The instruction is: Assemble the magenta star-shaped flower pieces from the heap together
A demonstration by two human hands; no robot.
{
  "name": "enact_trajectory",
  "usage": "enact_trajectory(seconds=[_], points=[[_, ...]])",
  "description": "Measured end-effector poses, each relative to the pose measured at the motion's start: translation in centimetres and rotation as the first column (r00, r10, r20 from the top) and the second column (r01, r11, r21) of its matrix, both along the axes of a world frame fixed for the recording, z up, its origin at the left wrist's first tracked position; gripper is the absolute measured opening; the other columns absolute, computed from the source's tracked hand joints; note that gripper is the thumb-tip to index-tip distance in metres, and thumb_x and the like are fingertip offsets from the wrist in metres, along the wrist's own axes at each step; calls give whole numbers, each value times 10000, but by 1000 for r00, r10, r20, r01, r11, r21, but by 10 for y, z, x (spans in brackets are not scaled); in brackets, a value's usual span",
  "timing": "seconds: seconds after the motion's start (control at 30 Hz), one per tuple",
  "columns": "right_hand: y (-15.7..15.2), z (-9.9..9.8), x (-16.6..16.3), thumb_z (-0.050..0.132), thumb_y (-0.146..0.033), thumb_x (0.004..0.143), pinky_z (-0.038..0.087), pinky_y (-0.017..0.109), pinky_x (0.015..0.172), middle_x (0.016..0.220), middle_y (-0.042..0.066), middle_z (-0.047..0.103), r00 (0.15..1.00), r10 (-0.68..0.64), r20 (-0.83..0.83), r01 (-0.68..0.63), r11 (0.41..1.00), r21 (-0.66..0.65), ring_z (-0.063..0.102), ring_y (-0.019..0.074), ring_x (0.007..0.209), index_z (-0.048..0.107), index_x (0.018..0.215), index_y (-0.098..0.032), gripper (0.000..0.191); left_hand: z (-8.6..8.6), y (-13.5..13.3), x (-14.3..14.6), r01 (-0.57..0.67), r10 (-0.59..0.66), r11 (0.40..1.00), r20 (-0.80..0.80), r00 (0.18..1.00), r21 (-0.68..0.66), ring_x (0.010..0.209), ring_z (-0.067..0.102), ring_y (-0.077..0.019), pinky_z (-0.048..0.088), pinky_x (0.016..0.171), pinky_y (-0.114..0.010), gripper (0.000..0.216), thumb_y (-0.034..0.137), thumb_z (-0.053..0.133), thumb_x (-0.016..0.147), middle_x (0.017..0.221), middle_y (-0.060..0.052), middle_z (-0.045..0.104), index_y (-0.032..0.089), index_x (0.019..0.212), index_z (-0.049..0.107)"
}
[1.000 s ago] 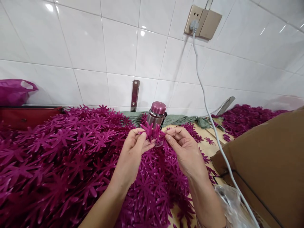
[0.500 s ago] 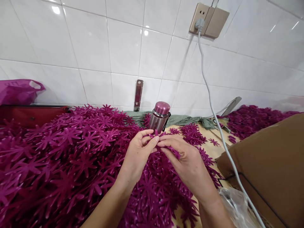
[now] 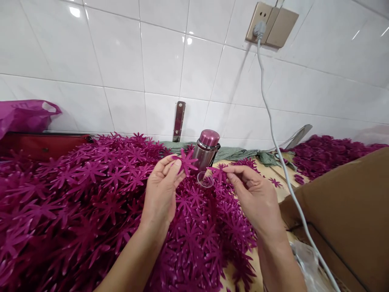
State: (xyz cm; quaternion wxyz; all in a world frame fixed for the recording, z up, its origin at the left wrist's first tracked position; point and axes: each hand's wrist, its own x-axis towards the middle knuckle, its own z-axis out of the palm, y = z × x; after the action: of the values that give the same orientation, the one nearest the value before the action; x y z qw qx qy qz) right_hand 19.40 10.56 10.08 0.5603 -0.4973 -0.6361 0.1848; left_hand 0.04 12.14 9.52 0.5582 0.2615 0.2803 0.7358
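My left hand [image 3: 162,184] pinches a magenta artificial flower piece [image 3: 187,162] with narrow, star-like petals, held up in front of the thermos. To its right, my right hand [image 3: 252,190] has thumb and forefinger closed on a second magenta flower piece [image 3: 218,173]. The two hands are apart. Between them shows a clear round rim [image 3: 205,185], perhaps of a small cup or lid. Beneath and left of my hands spreads a large heap of the same magenta flower pieces [image 3: 112,202].
A thermos [image 3: 204,154] with a pink lid stands by the tiled wall [image 3: 121,52]. A grey cable [image 3: 275,138] hangs from the socket [image 3: 258,20] down the right side. A brown bulky object [image 3: 343,202] fills the right. A red case [image 3: 45,145] and purple bag [image 3: 27,115] lie left.
My hands were together at one flower piece; now they have drawn apart, each with a piece. The clear rim between them has come into sight. The view has shifted slightly.
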Motion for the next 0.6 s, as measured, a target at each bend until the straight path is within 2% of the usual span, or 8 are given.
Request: enact_trajectory(seconds=[0.1, 0.17, 0.23, 0.3, 0.37, 0.43, 0.53, 0.6], points=[[6, -1, 6, 719, -327, 921, 521, 349, 942, 1022, 31, 771, 969, 61, -241, -68, 997, -20, 688, 192, 979, 767, 1006, -265, 115, 0, 2, -4, -88, 88, 996, 7, 996, 26, 839, 718, -113, 566, 931, -315, 376, 284, 872, 765, 933, 19, 744, 220, 1061, 650], [11, -2, 5, 774, -314, 879, 532, 299, 885, 979, 18, 751, 893, 138, -428, -179, 982, -57, 665, 158, 912, 765, 1031, -263, 160, -1, 3, -4, -107, 106, 994, 18, 994, 33, 872, 725, -125, 569, 969, -364, 386, 239, 841, 788, 943, 27, 739, 253, 1114, 634], [17, -4, 2, 819, -271, 820, 540, 250, 783, 892, 1, 719, 772, 196, -605, -326, 939, -112, 623, 120, 789, 773, 1001, -244, 189, -4, 3, -2, -97, 96, 995, 30, 995, 34, 886, 719, -116, 563, 1010, -382, 335, 198, 809, 807, 952, 29, 734, 255, 1098, 655], [23, -7, -4, 831, -194, 763, 543, 217, 699, 823, -11, 691, 627, 186, -756, -457, 874, -163, 585, 93, 694, 775, 925, -218, 174, -8, 4, 0, -79, 78, 996, 43, 996, 28, 921, 714, -109, 546, 1062, -383, 204, 179, 772, 835, 991, 4, 743, 215, 1026, 712], [28, -11, -10, 802, -114, 732, 560, 203, 688, 835, -4, 700, 497, 140, -856, -545, 818, -183, 599, 87, 688, 771, 884, -205, 181, -11, 4, 3, -81, 79, 997, 64, 995, 21, 1000, 717, -132, 527, 1107, -400, 101, 177, 743, 859, 1058, -42, 763, 174, 958, 760], [30, -14, -17, 762, -67, 728, 579, 206, 714, 858, 7, 714, 398, 117, -910, -621, 765, -173, 627, 93, 719, 765, 879, -202, 202, -12, 3, 7, -76, 74, 997, 75, 994, 26, 1112, 712, -173, 511, 1138, -425, 96, 192, 733, 874, 1152, -82, 772, 160, 946, 787], [29, -17, -24, 765, -106, 761, 584, 214, 749, 872, 18, 720, 350, 127, -928, -682, 714, -159, 646, 100, 754, 763, 897, -192, 160, -10, -1, 14, -4, 4, 1000, 35, 999, 11, 1209, 695, -207, 493, 1162, -427, 143, 218, 730, 893, 1256, -106, 760, 156, 997, 807], [26, -17, -25, 800, -209, 794, 569, 219, 750, 871, 16, 714, 409, 149, -900, -645, 745, -170, 639, 102, 763, 764, 913, -195, 125, -6, -2, 15, 32, -31, 999, 6, 999, -30, 1186, 711, -210, 491, 1164, -428, 154, 192, 724, 889, 1241, -115, 770, 151, 1010, 809]])
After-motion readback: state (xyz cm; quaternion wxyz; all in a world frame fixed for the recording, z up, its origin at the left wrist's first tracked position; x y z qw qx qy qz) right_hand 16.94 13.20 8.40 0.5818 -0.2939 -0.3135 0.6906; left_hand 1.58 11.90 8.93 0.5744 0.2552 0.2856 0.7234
